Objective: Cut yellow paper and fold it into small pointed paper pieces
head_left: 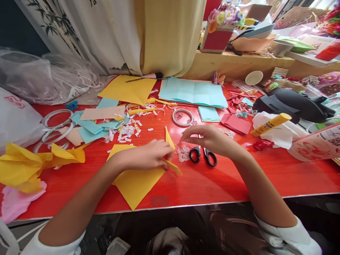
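Observation:
My left hand is closed on a narrow folded piece of yellow paper, whose ends stick out past the fingers. Beneath that hand and wrist, a larger yellow paper sheet lies on the red table with one corner toward the front edge. To the right, my right hand hovers with its fingers bent loosely, apart and holding nothing. Just below it lie black-handled scissors, their blades partly hidden by the hand. A small crumpled clear scrap rests beside the scissors.
Tape rolls, light blue sheets and white paper shreds spread across the back. Red paper cards, a yellow glue stick and a black glue gun-like object are right. A yellow paper bow lies left.

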Tool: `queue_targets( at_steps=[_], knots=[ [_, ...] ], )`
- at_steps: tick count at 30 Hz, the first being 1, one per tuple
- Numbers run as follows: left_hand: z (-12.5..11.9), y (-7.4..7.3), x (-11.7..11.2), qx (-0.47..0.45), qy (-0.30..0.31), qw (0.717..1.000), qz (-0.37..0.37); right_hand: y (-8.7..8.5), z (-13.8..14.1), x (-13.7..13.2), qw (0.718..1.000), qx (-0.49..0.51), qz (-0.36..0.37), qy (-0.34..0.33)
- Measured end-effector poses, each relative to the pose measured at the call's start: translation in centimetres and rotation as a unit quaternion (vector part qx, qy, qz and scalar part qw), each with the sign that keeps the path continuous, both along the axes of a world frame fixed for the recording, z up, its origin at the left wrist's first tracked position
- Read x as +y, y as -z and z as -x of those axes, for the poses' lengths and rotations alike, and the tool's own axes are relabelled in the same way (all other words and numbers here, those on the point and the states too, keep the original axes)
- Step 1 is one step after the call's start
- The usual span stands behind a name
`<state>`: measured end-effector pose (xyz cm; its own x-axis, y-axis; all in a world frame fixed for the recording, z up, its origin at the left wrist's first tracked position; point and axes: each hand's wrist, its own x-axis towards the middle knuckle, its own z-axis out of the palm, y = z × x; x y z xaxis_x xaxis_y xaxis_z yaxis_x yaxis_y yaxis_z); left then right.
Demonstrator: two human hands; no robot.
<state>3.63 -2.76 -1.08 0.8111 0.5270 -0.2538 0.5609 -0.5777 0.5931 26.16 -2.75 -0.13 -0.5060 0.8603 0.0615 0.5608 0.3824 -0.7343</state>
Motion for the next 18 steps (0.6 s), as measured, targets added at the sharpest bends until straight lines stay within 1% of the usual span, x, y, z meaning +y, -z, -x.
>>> queue_targets(
  at_steps=[3, 5, 7, 8, 10, 12, 13, 15, 18],
  knots=[
    [0.1, 0.1, 0.7, -0.062, -0.049, 0.997, 0.003, -0.3, -0.3, 0.0, 1.000, 0.010, -0.002, -0.017],
    [0.4, 0.2, 1.2, -0.090, -0.055, 0.994, -0.014, -0.3, -0.5, 0.0, 0.999, 0.028, 0.015, -0.012],
    [0.7, 0.3, 1.5, -0.095, -0.059, 0.993, -0.030, -0.2, -0.5, 0.0, 0.998, 0.044, 0.043, -0.009],
    [0.9, 0.3, 1.7, -0.095, -0.068, 0.993, -0.019, -0.1, -0.5, 0.0, 0.997, 0.048, 0.056, -0.009],
    [1.1, 0.4, 1.8, -0.109, -0.105, 0.987, 0.046, -0.1, -0.5, -0.1, 0.996, 0.053, 0.073, -0.012],
    [1.1, 0.3, 1.9, -0.144, -0.154, 0.970, 0.119, 0.0, -0.4, -0.2, 0.994, 0.072, 0.086, -0.019],
    [1.1, 0.3, 1.8, -0.166, -0.178, 0.960, 0.138, 0.0, -0.3, -0.3, 0.992, 0.089, 0.090, -0.021],
    [0.9, 0.1, 1.8, -0.214, -0.215, 0.943, 0.137, 0.1, 0.0, -0.4, 0.987, 0.129, 0.094, -0.021],
    [0.3, -0.1, 1.6, -0.300, -0.242, 0.914, 0.125, 0.3, 0.7, -0.7, 0.983, 0.159, 0.093, -0.012]
  ],
)
